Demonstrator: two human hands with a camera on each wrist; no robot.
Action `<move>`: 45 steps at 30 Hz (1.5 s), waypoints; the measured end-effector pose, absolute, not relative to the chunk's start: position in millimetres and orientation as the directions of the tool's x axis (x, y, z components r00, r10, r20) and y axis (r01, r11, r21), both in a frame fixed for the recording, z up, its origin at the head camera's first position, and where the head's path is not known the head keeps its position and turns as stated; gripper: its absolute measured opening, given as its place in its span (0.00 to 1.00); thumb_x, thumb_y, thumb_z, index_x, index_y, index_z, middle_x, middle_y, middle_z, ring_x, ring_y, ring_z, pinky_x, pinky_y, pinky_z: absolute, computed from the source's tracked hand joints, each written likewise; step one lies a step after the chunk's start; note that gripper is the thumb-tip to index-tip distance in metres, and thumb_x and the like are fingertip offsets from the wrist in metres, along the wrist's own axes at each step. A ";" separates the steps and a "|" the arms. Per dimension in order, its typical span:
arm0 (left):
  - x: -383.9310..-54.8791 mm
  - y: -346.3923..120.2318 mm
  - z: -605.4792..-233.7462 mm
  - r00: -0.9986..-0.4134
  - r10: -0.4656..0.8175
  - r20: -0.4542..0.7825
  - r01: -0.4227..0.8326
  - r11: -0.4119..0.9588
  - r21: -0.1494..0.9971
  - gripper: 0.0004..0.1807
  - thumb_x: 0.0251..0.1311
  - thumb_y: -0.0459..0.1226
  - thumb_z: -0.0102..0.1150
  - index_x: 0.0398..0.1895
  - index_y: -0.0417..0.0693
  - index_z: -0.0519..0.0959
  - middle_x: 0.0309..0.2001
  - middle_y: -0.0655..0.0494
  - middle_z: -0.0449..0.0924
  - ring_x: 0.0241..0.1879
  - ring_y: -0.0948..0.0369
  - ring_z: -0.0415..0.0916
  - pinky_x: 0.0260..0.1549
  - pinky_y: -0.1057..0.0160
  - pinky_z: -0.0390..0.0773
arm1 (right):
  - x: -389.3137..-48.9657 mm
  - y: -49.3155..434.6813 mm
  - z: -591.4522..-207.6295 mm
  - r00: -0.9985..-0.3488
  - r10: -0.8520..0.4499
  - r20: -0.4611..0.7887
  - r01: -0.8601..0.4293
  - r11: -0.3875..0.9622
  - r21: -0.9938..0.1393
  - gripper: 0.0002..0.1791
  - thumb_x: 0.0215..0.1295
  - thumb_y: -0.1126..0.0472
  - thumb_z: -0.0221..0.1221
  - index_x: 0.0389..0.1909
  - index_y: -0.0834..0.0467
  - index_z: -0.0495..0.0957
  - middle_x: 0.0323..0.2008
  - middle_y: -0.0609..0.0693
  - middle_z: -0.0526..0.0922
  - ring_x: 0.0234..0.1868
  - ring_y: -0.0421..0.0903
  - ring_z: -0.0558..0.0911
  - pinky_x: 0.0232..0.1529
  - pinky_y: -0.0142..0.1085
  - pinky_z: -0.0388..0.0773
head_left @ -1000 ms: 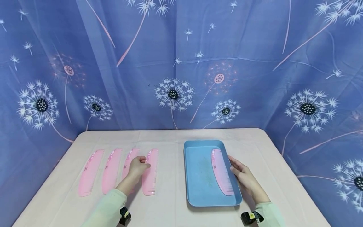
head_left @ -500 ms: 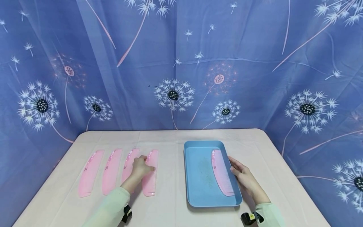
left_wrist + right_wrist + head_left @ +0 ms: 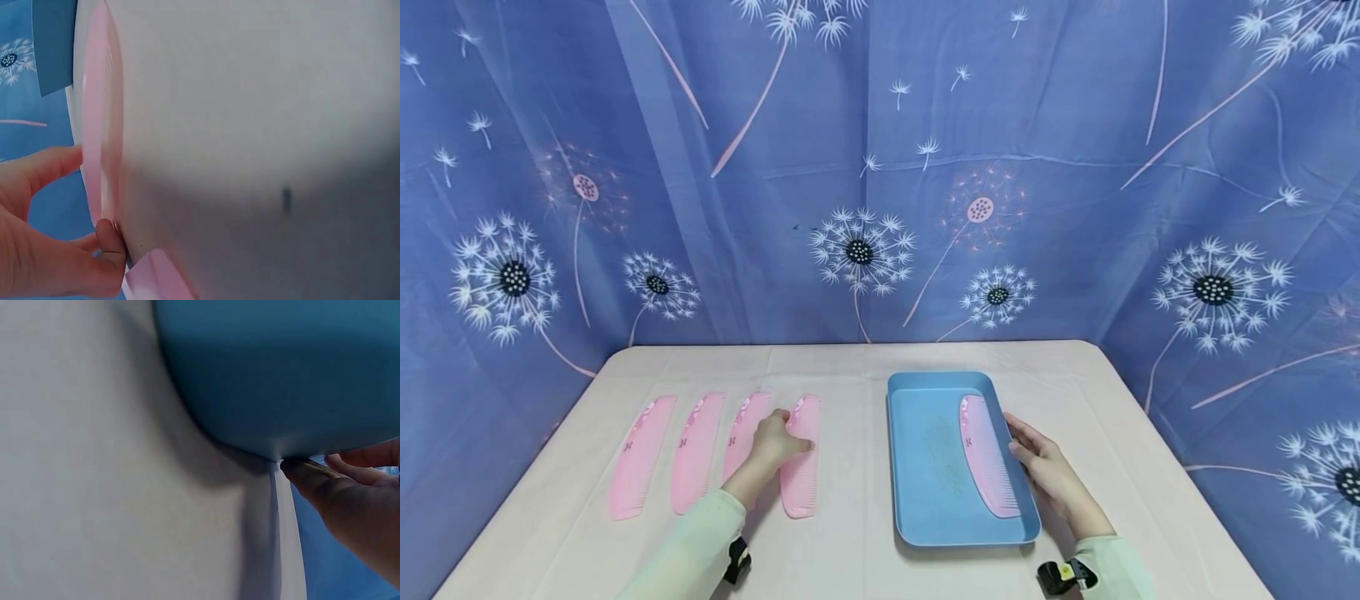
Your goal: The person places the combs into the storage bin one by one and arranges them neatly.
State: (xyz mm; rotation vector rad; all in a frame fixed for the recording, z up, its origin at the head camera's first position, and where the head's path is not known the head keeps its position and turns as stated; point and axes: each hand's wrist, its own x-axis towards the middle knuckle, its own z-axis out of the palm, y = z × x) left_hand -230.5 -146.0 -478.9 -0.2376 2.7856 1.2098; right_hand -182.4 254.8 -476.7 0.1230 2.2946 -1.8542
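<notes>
My left hand (image 3: 775, 443) grips a pink comb (image 3: 800, 492), the rightmost of the row on the table. Its thumb and fingers lie at the comb's two long edges; in the left wrist view, the comb (image 3: 94, 94) sits between thumb and fingertips. Part of a neighbouring pink comb (image 3: 743, 427) is hidden behind that hand. My right hand (image 3: 1054, 477) holds the right wall of a blue tray (image 3: 922, 467), thumb near the rim and fingers outside. One pink comb (image 3: 985, 454) lies inside the tray, on its right side.
Two more pink combs, the far-left one (image 3: 640, 458) and its neighbour (image 3: 696, 454), lie further left. The pale table (image 3: 850, 375) has rounded back corners. A blue dandelion-print curtain (image 3: 760, 250) closes off the back and sides.
My left hand has shifted slightly right, and its thumb now reaches across to the comb's toothed edge. The comb's near end has moved slightly right. The right hand and tray stay put.
</notes>
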 end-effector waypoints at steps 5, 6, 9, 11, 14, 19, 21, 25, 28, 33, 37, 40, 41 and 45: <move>-230.6 -149.7 -479.5 -0.987 -0.071 -0.142 -0.153 0.661 0.734 0.37 0.42 0.30 0.71 0.57 0.22 0.66 0.54 0.25 0.70 0.55 0.34 0.68 0.56 0.43 0.72 | -182.7 254.5 -477.8 -0.979 -0.047 -0.199 0.185 0.215 -0.959 0.29 0.74 0.69 0.42 0.74 0.62 0.50 0.73 0.63 0.50 0.73 0.60 0.49 0.72 0.51 0.49; -230.7 -150.6 -479.7 -0.987 -0.070 -0.146 -0.156 0.653 0.741 0.37 0.43 0.29 0.71 0.57 0.22 0.66 0.55 0.25 0.70 0.56 0.34 0.68 0.56 0.44 0.72 | -182.9 254.5 -478.0 -0.979 -0.047 -0.199 0.184 0.215 -0.959 0.29 0.74 0.69 0.42 0.74 0.62 0.50 0.73 0.64 0.50 0.73 0.60 0.49 0.72 0.51 0.49; -230.0 -153.5 -478.7 -0.982 -0.074 -0.175 -0.184 0.601 0.778 0.34 0.45 0.28 0.68 0.57 0.24 0.67 0.57 0.25 0.69 0.56 0.34 0.68 0.55 0.44 0.74 | -183.4 254.5 -478.5 -0.979 -0.048 -0.198 0.183 0.216 -0.959 0.29 0.74 0.69 0.42 0.74 0.62 0.50 0.73 0.63 0.50 0.73 0.60 0.49 0.72 0.51 0.49; -229.3 -155.1 -478.4 -0.974 -0.080 -0.210 -0.219 0.540 0.813 0.31 0.47 0.27 0.66 0.57 0.25 0.68 0.57 0.26 0.69 0.55 0.35 0.70 0.53 0.45 0.76 | -183.5 254.5 -478.7 -0.979 -0.048 -0.197 0.182 0.215 -0.959 0.29 0.74 0.69 0.42 0.74 0.61 0.50 0.73 0.63 0.50 0.73 0.60 0.49 0.72 0.51 0.49; -227.9 -157.5 -478.5 -0.961 -0.075 -0.268 -0.275 0.403 0.873 0.28 0.51 0.24 0.62 0.57 0.26 0.68 0.54 0.28 0.71 0.47 0.39 0.76 0.44 0.50 0.82 | -183.3 254.7 -478.6 -0.979 -0.047 -0.199 0.185 0.212 -0.960 0.29 0.74 0.69 0.42 0.74 0.61 0.50 0.73 0.63 0.50 0.73 0.60 0.49 0.72 0.52 0.49; -225.8 -159.7 -480.6 -0.946 -0.063 -0.319 -0.325 0.228 0.918 0.25 0.53 0.22 0.56 0.57 0.26 0.68 0.53 0.29 0.71 0.31 0.53 0.79 0.30 0.57 0.85 | -182.2 254.6 -477.8 -0.978 -0.045 -0.205 0.192 0.207 -0.959 0.29 0.74 0.69 0.42 0.74 0.61 0.50 0.73 0.64 0.50 0.73 0.61 0.49 0.71 0.52 0.49; -224.9 -160.1 -479.9 -0.944 -0.056 -0.324 -0.329 0.206 0.922 0.25 0.54 0.22 0.56 0.57 0.27 0.68 0.57 0.27 0.69 0.29 0.56 0.78 0.29 0.59 0.85 | -181.9 254.5 -477.1 -0.978 -0.044 -0.206 0.193 0.204 -0.960 0.29 0.74 0.69 0.42 0.74 0.62 0.50 0.73 0.64 0.50 0.73 0.61 0.49 0.71 0.52 0.49; -223.6 -160.2 -477.4 -0.939 -0.043 -0.340 -0.342 0.173 0.923 0.26 0.55 0.24 0.56 0.60 0.29 0.67 0.63 0.29 0.65 0.29 0.58 0.79 0.29 0.62 0.84 | -181.2 254.3 -475.9 -0.978 -0.042 -0.206 0.193 0.202 -0.960 0.29 0.74 0.69 0.42 0.74 0.62 0.50 0.73 0.64 0.50 0.73 0.61 0.49 0.71 0.52 0.49; -223.4 -160.2 -476.3 -0.935 -0.044 -0.352 -0.355 0.134 0.925 0.26 0.56 0.24 0.57 0.61 0.31 0.68 0.56 0.31 0.72 0.27 0.59 0.79 0.28 0.63 0.84 | -180.9 254.3 -475.1 -0.978 -0.043 -0.202 0.189 0.208 -0.960 0.29 0.74 0.69 0.42 0.74 0.62 0.50 0.73 0.64 0.50 0.73 0.61 0.49 0.72 0.52 0.49; -224.1 -158.9 -475.7 -0.932 -0.025 -0.360 -0.361 0.068 0.930 0.26 0.58 0.24 0.57 0.61 0.32 0.68 0.35 0.43 0.81 0.25 0.60 0.78 0.28 0.63 0.85 | -181.1 255.0 -475.2 -0.980 -0.047 -0.194 0.180 0.212 -0.961 0.29 0.74 0.69 0.42 0.74 0.62 0.50 0.73 0.64 0.50 0.73 0.60 0.48 0.72 0.52 0.48; -224.5 -155.5 -474.2 -0.932 -0.008 -0.363 -0.363 0.025 0.931 0.26 0.58 0.24 0.56 0.62 0.32 0.67 0.31 0.48 0.80 0.24 0.60 0.78 0.29 0.63 0.85 | -181.1 255.6 -475.6 -0.980 -0.050 -0.193 0.178 0.216 -0.960 0.29 0.74 0.69 0.42 0.74 0.61 0.50 0.73 0.64 0.49 0.74 0.60 0.48 0.72 0.52 0.48; -224.5 -152.0 -473.3 -0.934 0.001 -0.357 -0.357 0.004 0.934 0.26 0.58 0.24 0.56 0.62 0.32 0.67 0.31 0.48 0.79 0.25 0.61 0.78 0.29 0.64 0.85 | -181.1 255.9 -476.0 -0.980 -0.052 -0.194 0.179 0.212 -0.961 0.29 0.74 0.69 0.41 0.74 0.61 0.49 0.73 0.64 0.49 0.74 0.60 0.48 0.72 0.52 0.48; -224.7 -150.5 -473.1 -0.935 0.002 -0.354 -0.354 -0.007 0.935 0.26 0.58 0.23 0.56 0.62 0.32 0.67 0.31 0.49 0.79 0.26 0.61 0.78 0.30 0.63 0.85 | -181.2 256.0 -476.2 -0.980 -0.052 -0.194 0.180 0.209 -0.961 0.29 0.74 0.69 0.41 0.74 0.62 0.49 0.73 0.64 0.49 0.74 0.60 0.48 0.72 0.52 0.48; -224.6 -143.5 -471.5 -0.941 0.016 -0.339 -0.339 -0.037 0.940 0.25 0.58 0.24 0.57 0.61 0.32 0.68 0.31 0.50 0.78 0.27 0.61 0.77 0.29 0.65 0.84 | -181.4 256.2 -476.6 -0.979 -0.051 -0.196 0.182 0.200 -0.963 0.29 0.74 0.69 0.41 0.74 0.62 0.49 0.73 0.64 0.49 0.74 0.60 0.48 0.72 0.52 0.47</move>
